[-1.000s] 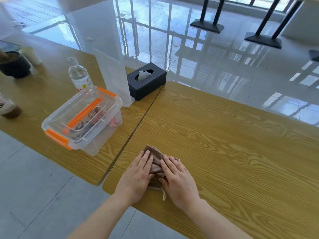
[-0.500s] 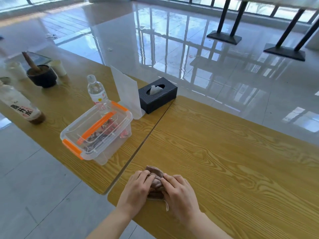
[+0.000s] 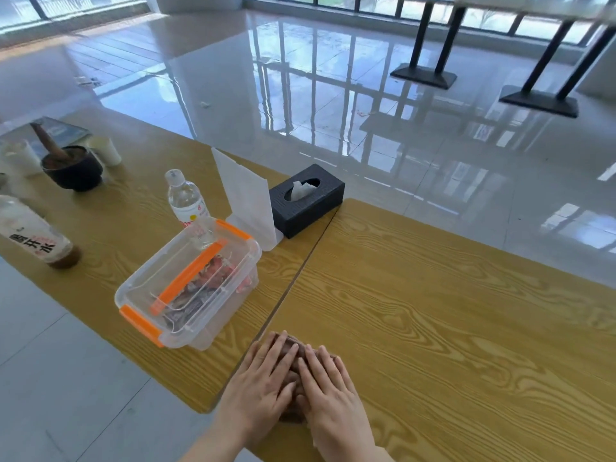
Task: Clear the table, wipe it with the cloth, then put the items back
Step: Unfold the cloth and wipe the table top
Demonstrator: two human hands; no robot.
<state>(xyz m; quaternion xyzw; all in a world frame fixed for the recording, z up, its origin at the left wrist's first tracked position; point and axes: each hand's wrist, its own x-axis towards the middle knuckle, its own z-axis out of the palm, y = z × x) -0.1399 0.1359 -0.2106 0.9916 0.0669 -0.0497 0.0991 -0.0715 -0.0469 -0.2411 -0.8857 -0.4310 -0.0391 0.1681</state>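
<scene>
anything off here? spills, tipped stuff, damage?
No spill or damage. The clear box sits skewed to the table edge. Far left, the labelled bottle looks tilted; may just be lens distortion. The left hand and right hand press flat on the cloth.

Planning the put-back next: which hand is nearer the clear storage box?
Left. The left hand presses the cloth just right of the clear storage box; the right hand lies beyond it, farther right.
</scene>
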